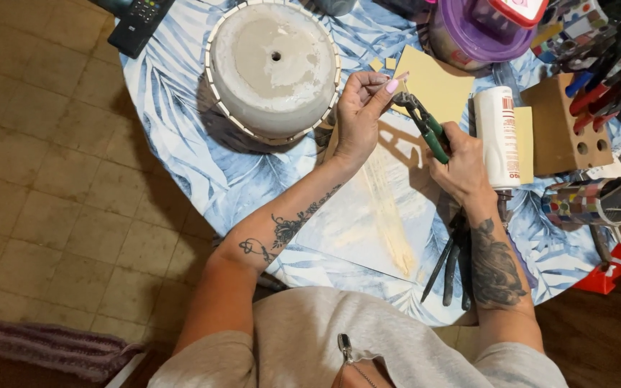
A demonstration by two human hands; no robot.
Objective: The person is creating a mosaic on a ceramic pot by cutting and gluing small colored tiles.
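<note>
On the round table with its blue leaf-print cloth, we see a white cylindrical bottle with a red-printed label lying just right of our right hand, its length running toward the far edge. Beyond it, at the far edge, sits a purple-lidded tub; at the right edge stand a wooden block with holes holding red and blue tool handles, and a can covered in coloured mosaic squares. A black remote lies at the far left edge.

Our right hand is closed around the green handles of the nippers, near the middle of the table above a pale yellow sheet. The nippers are dark metal at the head; their long axis runs diagonally, head pointing up and left toward our left hand. Our left hand's thumb and forefinger pinch a small pale tile piece right at the nipper head. Just left of that hand sits an upturned grey pot, its rim lined with small white tiles.
</note>
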